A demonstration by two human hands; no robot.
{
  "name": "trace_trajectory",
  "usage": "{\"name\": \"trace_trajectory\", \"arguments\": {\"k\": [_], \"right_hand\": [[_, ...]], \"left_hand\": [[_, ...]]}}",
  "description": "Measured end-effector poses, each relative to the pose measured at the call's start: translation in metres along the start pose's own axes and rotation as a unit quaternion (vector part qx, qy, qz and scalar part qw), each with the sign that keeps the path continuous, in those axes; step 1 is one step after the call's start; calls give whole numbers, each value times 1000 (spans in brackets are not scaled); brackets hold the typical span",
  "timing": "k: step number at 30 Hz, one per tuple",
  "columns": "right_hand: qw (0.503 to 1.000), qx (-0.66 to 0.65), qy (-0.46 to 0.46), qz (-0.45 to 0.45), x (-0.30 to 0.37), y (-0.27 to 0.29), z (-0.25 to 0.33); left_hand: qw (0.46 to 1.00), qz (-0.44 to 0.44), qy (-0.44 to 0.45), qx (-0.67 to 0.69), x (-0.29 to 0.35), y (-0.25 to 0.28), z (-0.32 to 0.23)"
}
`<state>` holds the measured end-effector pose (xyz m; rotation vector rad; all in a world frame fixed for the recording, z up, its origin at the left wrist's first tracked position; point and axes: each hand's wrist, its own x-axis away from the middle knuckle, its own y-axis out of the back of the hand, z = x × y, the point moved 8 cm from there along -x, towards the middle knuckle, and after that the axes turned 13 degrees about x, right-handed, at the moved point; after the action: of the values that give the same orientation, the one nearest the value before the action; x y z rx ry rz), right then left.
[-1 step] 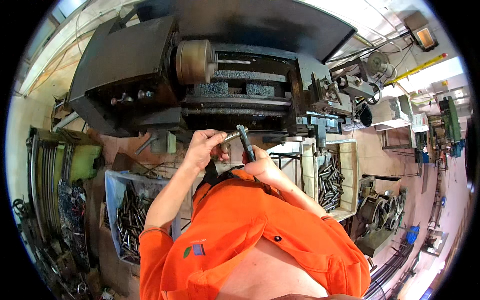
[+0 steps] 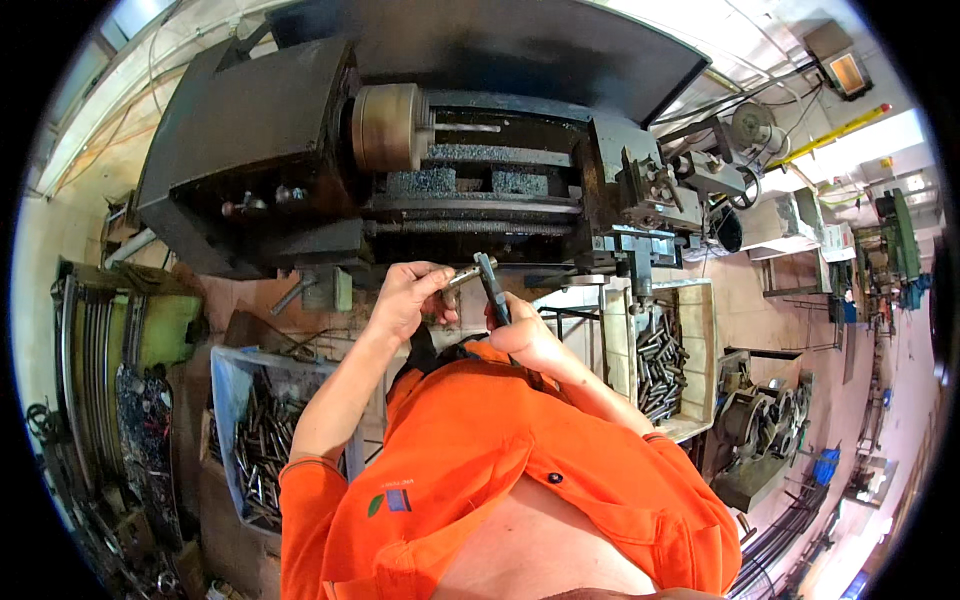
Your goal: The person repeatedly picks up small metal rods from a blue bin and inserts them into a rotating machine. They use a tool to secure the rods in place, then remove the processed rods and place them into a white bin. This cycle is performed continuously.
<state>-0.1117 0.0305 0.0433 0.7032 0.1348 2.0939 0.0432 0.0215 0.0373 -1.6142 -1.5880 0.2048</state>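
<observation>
In front of the lathe [image 2: 480, 215], my left hand [image 2: 408, 300] pinches a short metal pin [image 2: 463, 274] that points up and to the right. My right hand [image 2: 518, 332] is closed around a slim caliper [image 2: 492, 282] with a dark body and a bright metal end. The caliper's bright end lies at the far tip of the pin; whether they touch, I cannot tell. Some fingers of my right hand are hidden behind the caliper. Beyond my hands, the lathe chuck [image 2: 388, 127] has a thin bright rod [image 2: 468, 127] sticking out of it to the right.
A pale blue bin [image 2: 222, 430] of metal pins stands at my left. Another pale bin [image 2: 704, 350] with similar pins stands at my right, below the lathe carriage [image 2: 640, 190]. Metal chips [image 2: 520, 178] cover the lathe bed. Long bars [image 2: 85, 370] stand at the far left.
</observation>
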Motion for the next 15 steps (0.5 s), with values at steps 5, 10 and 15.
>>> {"name": "trace_trajectory", "arguments": {"k": [5,10,15], "right_hand": [[998,-46,-10,-47,-8,3,-3],[979,-151,-20,-134,-22,24,-14],[965,-134,-31,-224,-33,53,7]], "left_hand": [[998,-32,-19,-43,-15,23,-15],[980,-40,-66,-182,-34,61,-1],[836,92,-176,-512,-41,39,6]]}}
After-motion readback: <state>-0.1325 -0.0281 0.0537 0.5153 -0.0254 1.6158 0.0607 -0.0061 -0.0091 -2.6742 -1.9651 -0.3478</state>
